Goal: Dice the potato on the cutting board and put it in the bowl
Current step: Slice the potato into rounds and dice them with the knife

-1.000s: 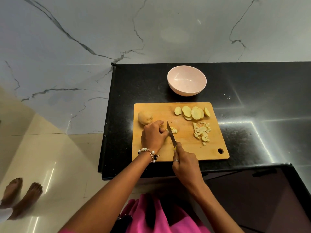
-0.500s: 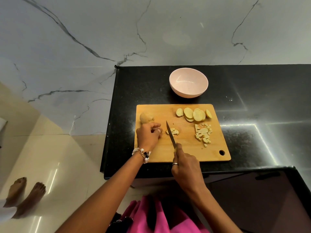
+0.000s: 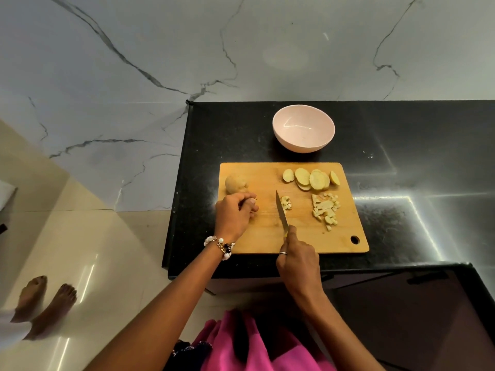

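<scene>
A black counter [image 3: 401, 183] is seen against a marble wall [image 3: 241, 49], with a pale tiled floor [image 3: 80, 250] to the left, on which two bare feet [image 3: 45, 303] of another person are visible. A wooden cutting board [image 3: 267, 236] is laid on the counter near its front edge. Beyond the board, apart from it, a pink bowl [image 3: 303, 128] is set upright, and nothing is seen inside it.

The right hand [image 3: 298, 261] is wrapped round the handle of a knife [image 3: 282, 213], whose blade is pointed away over the middle of the board. The left hand [image 3: 234, 212] is placed over the board's left side with its fingers curled; whether anything is held inside them cannot be told. A beaded bracelet [image 3: 221, 246] is worn on that wrist.

An uncut piece of potato [image 3: 235, 183] is left at the board's far left corner, just beyond the left hand. A row of overlapping slices [image 3: 312, 179] is laid along the far edge. A heap of diced pieces [image 3: 325, 210] is gathered on the right, and a smaller cluster of dice [image 3: 286, 202] lies just right of the blade.
</scene>
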{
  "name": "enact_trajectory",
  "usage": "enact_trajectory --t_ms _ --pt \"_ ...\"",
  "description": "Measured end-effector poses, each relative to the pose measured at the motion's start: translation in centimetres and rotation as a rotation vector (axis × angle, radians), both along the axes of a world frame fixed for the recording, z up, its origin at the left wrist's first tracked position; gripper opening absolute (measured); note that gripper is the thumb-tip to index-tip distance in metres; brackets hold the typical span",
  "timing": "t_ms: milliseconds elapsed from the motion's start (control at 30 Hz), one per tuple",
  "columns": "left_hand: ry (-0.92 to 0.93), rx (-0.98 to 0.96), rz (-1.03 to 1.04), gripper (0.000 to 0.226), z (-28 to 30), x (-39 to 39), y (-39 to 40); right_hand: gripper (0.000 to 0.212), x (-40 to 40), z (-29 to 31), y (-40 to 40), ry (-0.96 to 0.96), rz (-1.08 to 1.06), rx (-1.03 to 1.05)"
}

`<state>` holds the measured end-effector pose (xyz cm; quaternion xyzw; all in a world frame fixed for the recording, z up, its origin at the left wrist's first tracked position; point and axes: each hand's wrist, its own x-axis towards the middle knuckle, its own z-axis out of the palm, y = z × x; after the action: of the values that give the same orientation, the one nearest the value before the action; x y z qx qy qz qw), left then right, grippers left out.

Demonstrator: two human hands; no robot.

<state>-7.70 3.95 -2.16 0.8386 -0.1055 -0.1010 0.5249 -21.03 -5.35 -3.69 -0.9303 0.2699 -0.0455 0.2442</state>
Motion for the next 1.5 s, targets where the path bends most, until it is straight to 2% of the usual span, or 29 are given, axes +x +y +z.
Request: enact_trajectory --t_ms 367,467,667,833,900,1033,1133,1200,1267,1367,1500 --pt "-0.019 0.050 -0.136 0.018 0.8 0.1 -3.1 0.055 -2.4 0.1 -4.6 0.031 -0.110 -0.077" --pt "-0.086 0.089 -0.139 0.021 1.1 0.7 -4.3 0.051 -2.9 0.8 -5.4 0.017 -0.115 -0.087" --pt "-0.290 0.261 -0.271 0.046 0.6 2.8 -8.0 0.037 -3.2 2.4 -6.8 -0.239 -0.201 0.255" --pt "-0.422 0.516 -0.437 0.068 -0.6 4.5 -10.5 0.038 -2.7 2.8 -8.2 -0.295 -0.305 0.430" --pt "-0.479 0.586 -0.456 0.071 -0.8 4.7 -10.9 0.038 -2.6 2.7 -8.5 -0.313 -0.317 0.450" --pt "-0.520 0.535 -0.414 0.058 -0.8 4.9 -10.8 0.039 -2.2 2.8 -8.6 -0.348 -0.305 0.474" --pt "-0.435 0.345 -0.272 0.039 0.2 4.2 -9.6 0.038 -2.0 3.0 -8.6 -0.368 -0.303 0.481" --pt "-0.251 0.210 -0.194 0.031 1.2 3.1 -8.3 0.037 -2.0 3.0 -8.5 -0.376 -0.292 0.476" --pt "-0.028 0.146 -0.210 0.029 1.8 2.6 -7.0 0.037 -1.9 2.7 -8.2 -0.366 -0.269 0.481" --pt "0.092 0.300 -0.363 0.028 2.1 2.6 -5.4 0.039 -1.6 2.2 -7.3 -0.326 -0.229 0.482" --pt "-0.062 0.435 -0.445 0.034 1.5 2.1 -4.5 0.037 -1.6 2.5 -5.3 -0.281 -0.126 0.390"
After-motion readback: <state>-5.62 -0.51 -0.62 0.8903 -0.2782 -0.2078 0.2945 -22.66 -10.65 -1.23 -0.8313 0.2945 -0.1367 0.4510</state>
